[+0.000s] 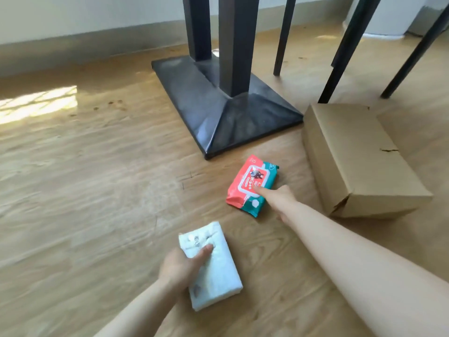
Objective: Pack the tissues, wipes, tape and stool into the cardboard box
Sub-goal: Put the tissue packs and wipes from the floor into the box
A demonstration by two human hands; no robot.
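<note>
Wooden floor (92,171) fills the head view, with a pale wall behind, a black pedestal base (226,110) of some furniture in the middle, and thin dark chair legs (284,35) at the right.

On this floor the task's things lie close to the person, probably so that both hands can reach them without moving. The left hand (181,266) holds the white tissue pack (210,266); the thumb presses on top and the fingers go under the left edge, so the pack seems lifted a little from the floor, but I cannot tell this surely. The right hand (279,198) is stretched forward, mostly curled, with one finger touching the near corner of the red and green wipes pack (252,184). It is not yet gripping; I judge it is about to take the pack.

The cardboard box (359,161) lies just right of the wipes, near the base. No opening faces the camera, so it looks closed or turned on its side, and it likely must be opened before packing.

Tape and stool do not show in this view.
</note>
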